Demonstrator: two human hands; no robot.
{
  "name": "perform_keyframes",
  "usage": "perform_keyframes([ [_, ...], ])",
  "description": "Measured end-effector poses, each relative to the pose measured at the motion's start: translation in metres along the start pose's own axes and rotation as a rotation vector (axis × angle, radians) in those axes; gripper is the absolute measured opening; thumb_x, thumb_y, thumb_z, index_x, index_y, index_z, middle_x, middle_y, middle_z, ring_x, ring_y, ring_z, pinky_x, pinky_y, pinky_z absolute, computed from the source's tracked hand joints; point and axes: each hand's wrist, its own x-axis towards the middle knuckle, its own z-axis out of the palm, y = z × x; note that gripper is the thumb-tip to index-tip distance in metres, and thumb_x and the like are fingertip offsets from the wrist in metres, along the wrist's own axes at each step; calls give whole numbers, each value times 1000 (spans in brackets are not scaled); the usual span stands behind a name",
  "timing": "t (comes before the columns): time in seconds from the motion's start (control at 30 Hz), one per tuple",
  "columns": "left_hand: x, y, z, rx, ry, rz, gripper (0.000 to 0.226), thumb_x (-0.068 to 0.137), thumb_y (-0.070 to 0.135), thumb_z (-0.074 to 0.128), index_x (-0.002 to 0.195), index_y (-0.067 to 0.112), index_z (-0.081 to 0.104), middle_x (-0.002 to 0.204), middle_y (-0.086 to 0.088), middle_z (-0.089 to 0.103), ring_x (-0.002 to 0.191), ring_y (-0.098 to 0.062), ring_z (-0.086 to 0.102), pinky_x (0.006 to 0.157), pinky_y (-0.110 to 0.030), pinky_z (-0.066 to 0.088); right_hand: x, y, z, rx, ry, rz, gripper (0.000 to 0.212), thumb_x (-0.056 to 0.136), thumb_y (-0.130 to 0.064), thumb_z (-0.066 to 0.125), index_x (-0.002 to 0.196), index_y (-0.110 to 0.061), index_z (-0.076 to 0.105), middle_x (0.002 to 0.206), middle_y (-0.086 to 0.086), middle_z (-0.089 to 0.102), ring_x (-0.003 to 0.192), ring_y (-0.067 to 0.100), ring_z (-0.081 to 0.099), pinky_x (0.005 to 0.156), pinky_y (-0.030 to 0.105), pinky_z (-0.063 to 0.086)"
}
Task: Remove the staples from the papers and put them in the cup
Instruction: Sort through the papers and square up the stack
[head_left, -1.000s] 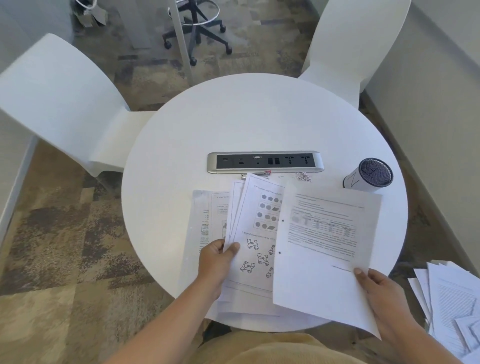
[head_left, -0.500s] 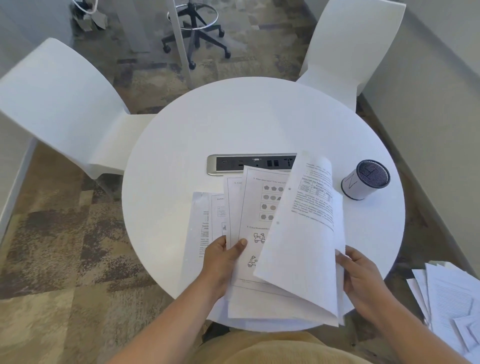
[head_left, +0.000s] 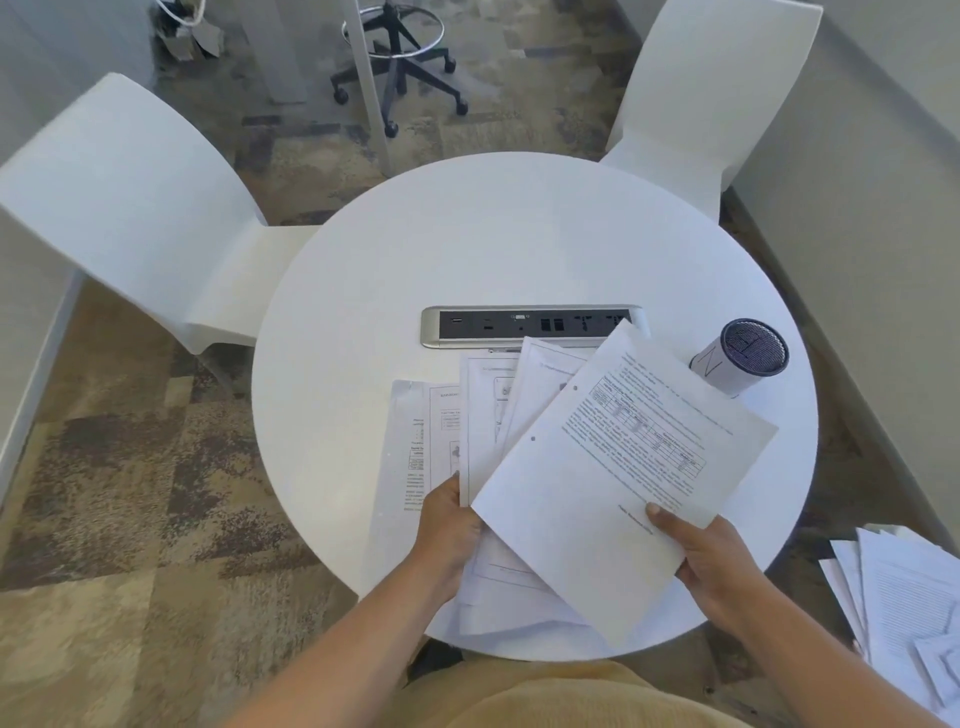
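Table (head_left: 493, 239): smooth white top, soft sheen.
Papers (head_left: 613, 493): thin matt paper, printed black.
Socket panel (head_left: 519, 327), table's middle: brushed silvery rim, dark face.
Chair (head_left: 130, 208), left of table: smooth white plastic.

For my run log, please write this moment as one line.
stage: sorting papers | left hand: holds fanned papers | right hand: holds top sheet over them | cup: stands on table, right of papers
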Motion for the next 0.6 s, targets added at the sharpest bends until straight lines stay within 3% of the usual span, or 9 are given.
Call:
perform_keyframes([
  [0.1,5,-2,-6,26,14,-28,19,89,30,74,107,23,73,103,8,78,100,-11,70,86,-28,54,6,7,-3,-42,31,19,43,77,-10,77,118,-13,64,109,8,74,101,32,68,81,47,57],
  [0.2,11,-9,-16,144,24,-26,13,97,24,63,107,25,72,106,8,76,99,-10,69,79,-23,52,11,20,-9,-238,97,44,27,84,-8,74,109,-11,66,113,12,71,98,33,68,85,51,56],
  [0.33,14,-16,-26,265,48,-12,16,99,18,58,101,25,73,103,5,77,97,-15,71,79,-27,54,10,28,-14,-340,101,99,30,85,-10,72,114,-8,63,115,13,70,99,36,67,92,59,52],
  [0.47,13,-17,-29,154,3,-70,12,96,19,64,102,19,74,99,-1,79,96,-25,74,88,-44,59,9,25,-11,-258,56,68,36,85,-11,72,120,-7,62,114,11,71,101,34,67,94,55,52],
  [0.6,5,-12,-25,-19,-116,-118,20,94,19,67,111,11,72,103,-8,78,94,-27,76,78,-39,60,10,18,-6,-100,-57,94,47,80,-20,73,125,-13,62,119,7,72,110,32,66,99,54,49],
])
